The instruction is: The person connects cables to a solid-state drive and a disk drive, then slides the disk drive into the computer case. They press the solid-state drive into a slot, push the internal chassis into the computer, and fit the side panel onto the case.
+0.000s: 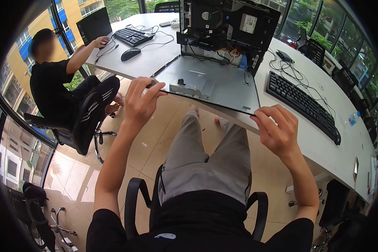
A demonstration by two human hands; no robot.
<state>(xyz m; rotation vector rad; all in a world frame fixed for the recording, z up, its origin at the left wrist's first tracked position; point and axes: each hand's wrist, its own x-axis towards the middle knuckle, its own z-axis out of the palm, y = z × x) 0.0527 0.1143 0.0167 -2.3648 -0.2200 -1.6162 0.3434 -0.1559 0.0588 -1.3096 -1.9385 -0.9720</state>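
Observation:
A metal computer side panel (229, 80), its inner face up, slopes from the open computer case (222, 29) to the table's near edge. My left hand (142, 98) pinches the panel's near left corner. At the near right corner, my right hand (278, 126) grips the edge between thumb and fingers. Behind the panel stands the case, with its drive cage, cables and boards exposed. Whether the panel's far edge touches the case cannot be made out.
To the right lie a black keyboard (300, 101) and a mouse (284, 56) with tangled cables. Another keyboard (133, 37) and mouse (130, 54) lie at the left. A seated person (50, 80) reaches toward a monitor (94, 26). A bottle (354, 118) lies at the right edge.

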